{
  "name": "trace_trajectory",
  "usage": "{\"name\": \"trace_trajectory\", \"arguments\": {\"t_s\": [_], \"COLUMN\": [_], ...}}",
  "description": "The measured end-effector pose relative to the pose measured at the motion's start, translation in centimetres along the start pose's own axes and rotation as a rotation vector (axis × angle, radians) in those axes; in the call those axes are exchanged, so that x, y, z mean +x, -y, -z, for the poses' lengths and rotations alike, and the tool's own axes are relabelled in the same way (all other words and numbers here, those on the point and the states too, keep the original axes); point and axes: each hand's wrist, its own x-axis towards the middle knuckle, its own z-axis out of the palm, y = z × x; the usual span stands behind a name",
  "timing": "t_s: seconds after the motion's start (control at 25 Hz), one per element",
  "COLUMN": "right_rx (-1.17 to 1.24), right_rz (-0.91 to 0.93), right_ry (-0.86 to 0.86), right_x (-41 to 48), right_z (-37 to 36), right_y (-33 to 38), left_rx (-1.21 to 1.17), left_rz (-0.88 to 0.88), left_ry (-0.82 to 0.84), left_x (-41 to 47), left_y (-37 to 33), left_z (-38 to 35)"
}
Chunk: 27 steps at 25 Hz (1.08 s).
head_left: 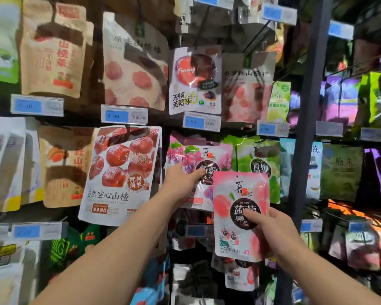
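1. While my right hand (273,230) pinched the pink peach pouch (240,190), thumb across its front, I held it off the display, likely for comparing.
2. Just beyond, my left hand (180,183) gripped the hanging grape pouch (191,155), probably to lift it.
3. Above my fingers hung a price tag (201,122); a dark post (304,128) stood to their right.

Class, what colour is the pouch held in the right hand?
Pink pouch, with peach pictures; head view.

A hawthorn bag (121,175) hangs below a blue price tag (124,115).
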Motion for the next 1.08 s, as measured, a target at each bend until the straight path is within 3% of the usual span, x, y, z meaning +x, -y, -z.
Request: {"name": "trace_trajectory", "arguments": {"t_s": [0.2,0.4,0.68,0.88,1.08], "right_rx": [0.002,-0.004,-0.014,-0.036,-0.043], "right_rz": [-0.010,-0.008,-0.028,-0.016,-0.030], "right_ry": [-0.005,-0.005,0.028,0.025,0.010], "right_x": [0.0,0.1,-0.4,-0.8,-1.2], "right_z": [-0.2,-0.3,-0.5,-0.4,-0.5], "right_y": [0.9,0.9,1.0,1.2,0.7], "left_rx": [-0.048,-0.082,0.046,-0.033,0.152], "left_rz": [-0.060,-0.007,-0.090,0.038,0.082], "left_ry": [-0.058,-0.134,-0.211,-0.205,-0.284], "left_x": [0.5,0.9,1.6,2.7,5.0], "left_y": [0.2,0.5,-0.2,0.4,0.3], "left_z": [-0.1,0.0,-0.1,-0.5,-1.4]}}
